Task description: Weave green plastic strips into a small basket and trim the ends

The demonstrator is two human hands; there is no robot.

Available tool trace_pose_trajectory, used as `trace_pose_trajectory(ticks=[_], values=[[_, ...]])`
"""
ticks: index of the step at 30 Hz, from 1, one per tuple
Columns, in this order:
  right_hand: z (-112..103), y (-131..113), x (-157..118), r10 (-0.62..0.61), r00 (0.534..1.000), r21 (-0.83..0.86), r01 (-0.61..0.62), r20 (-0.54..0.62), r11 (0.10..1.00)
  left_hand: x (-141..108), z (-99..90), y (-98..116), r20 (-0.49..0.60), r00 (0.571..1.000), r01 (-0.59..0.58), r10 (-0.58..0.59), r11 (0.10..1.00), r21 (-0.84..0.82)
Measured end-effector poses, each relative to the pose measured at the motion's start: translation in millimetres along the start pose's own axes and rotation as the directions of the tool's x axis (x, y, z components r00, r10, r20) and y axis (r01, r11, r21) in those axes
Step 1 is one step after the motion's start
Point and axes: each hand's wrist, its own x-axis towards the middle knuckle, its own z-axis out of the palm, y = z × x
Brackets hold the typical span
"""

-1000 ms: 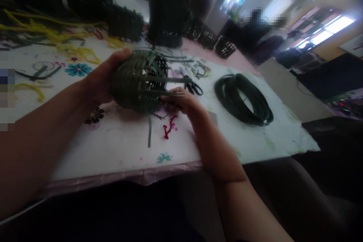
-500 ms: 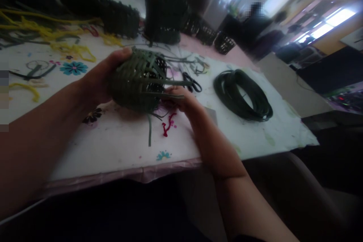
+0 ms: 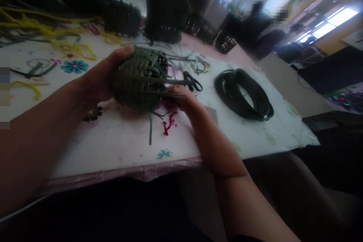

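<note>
A dark green woven basket (image 3: pixel 133 79) lies tipped on its side above the table, its open mouth facing right and loose strips sticking out from the rim. Its base and far side rest in my left hand (image 3: pixel 109 70), which is closed around it with the thumb on top. At the lower rim, my right hand (image 3: pixel 177 96) has its fingers curled against the basket edge; the fingertips are partly hidden, and a loose strip (image 3: pixel 167 94) crosses over the hand. Just beyond the mouth are black-handled scissors (image 3: pixel 193 82). A red twisted cord (image 3: pixel 169 124) lies below the right hand.
On the right of the table (image 3: pixel 176 147) sits a coil of dark green strip (image 3: pixel 244 94). Yellow strands (image 3: pixel 56 38) lie tangled at the left. Several dark woven baskets (image 3: pixel 225 41) stand along the back. People sit in the blurred background.
Both hands keep their places on the basket, with barely any movement. The whole view has shifted very slightly.
</note>
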Motion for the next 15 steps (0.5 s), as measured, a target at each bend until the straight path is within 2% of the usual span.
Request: trace_pose_trajectory(ticks=[4,10,15], values=[[2.6,-2.1,-0.3,0.004,0.998,0.006,-0.004,-0.062,1.0,-0.9,1.6,1.8,0.026,0.999,-0.032,0.032,0.999,-0.006],[-6.6,-4.3,-2.2,0.026,0.993,-0.01,-0.025,0.115,1.0,-1.1,1.5,4.1,0.042,0.999,-0.021,0.022,1.0,-0.023],[-12.1,-3.4,-2.8,-0.009,0.986,0.014,0.007,0.166,1.0,-1.9,2.1,7.0,0.046,0.999,-0.026,0.028,0.998,-0.049]])
